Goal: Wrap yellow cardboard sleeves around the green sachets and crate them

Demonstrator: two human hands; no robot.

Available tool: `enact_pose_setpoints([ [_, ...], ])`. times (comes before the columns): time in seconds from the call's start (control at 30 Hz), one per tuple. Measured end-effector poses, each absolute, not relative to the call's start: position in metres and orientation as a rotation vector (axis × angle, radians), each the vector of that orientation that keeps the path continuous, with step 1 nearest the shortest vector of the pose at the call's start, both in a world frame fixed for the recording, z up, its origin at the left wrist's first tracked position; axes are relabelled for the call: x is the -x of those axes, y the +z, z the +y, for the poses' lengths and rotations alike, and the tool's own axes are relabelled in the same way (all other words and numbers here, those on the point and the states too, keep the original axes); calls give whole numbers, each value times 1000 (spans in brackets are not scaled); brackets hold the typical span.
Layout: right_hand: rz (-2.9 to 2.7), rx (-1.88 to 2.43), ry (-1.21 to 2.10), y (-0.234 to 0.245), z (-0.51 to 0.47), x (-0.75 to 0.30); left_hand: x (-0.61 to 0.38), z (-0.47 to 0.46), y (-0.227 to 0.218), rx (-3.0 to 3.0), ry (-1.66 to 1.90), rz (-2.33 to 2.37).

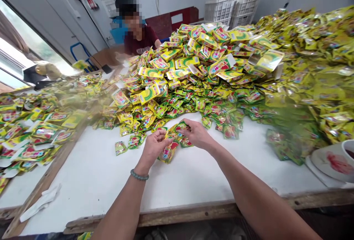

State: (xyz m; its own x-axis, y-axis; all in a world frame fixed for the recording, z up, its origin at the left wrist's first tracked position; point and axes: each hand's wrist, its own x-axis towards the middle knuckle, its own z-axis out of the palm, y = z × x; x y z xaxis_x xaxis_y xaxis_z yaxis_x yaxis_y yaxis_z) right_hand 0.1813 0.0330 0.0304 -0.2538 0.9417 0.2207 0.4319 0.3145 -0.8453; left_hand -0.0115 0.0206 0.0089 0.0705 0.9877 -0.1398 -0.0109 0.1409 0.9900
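Observation:
My left hand (155, 146), a beaded bracelet on its wrist, is closed with thumb and fingers pinching a yellow-green candy packet (168, 154) with a red print. Just to the right, my right hand (197, 133) has its thumb and fingers closed on a small green sachet (181, 126). The two held things meet or overlap between my hands; their exact border is hard to make out. Loose green sachets (134, 141) lie left of my left hand. Beyond both hands rises a heap of yellow printed cartons (186, 62), several with open flaps, with green sachets around its foot.
A wooden strip (52, 170) divides the white table (110, 184); more cartons (33, 154) lie left of it. Yellow pouches (312, 55) are piled at right. A flowered mug (334, 160) stands near the right edge. A person (141, 40) sits across; white crates (221, 0) stand behind.

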Motion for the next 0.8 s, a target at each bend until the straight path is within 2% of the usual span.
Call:
enact_pose_setpoints([
  [0.2,-1737,1241,866,26,36,-182,13,21,8,-1121,1047,1239],
  [0.43,-1986,1226,963,28,33,-183,12,15,8,-1213,931,1144],
  [0.6,-1804,1182,772,26,36,-181,12,10,15,-1181,834,928],
  [0.8,-1769,1080,693,16,37,-172,11,6,16,-1071,781,909],
])
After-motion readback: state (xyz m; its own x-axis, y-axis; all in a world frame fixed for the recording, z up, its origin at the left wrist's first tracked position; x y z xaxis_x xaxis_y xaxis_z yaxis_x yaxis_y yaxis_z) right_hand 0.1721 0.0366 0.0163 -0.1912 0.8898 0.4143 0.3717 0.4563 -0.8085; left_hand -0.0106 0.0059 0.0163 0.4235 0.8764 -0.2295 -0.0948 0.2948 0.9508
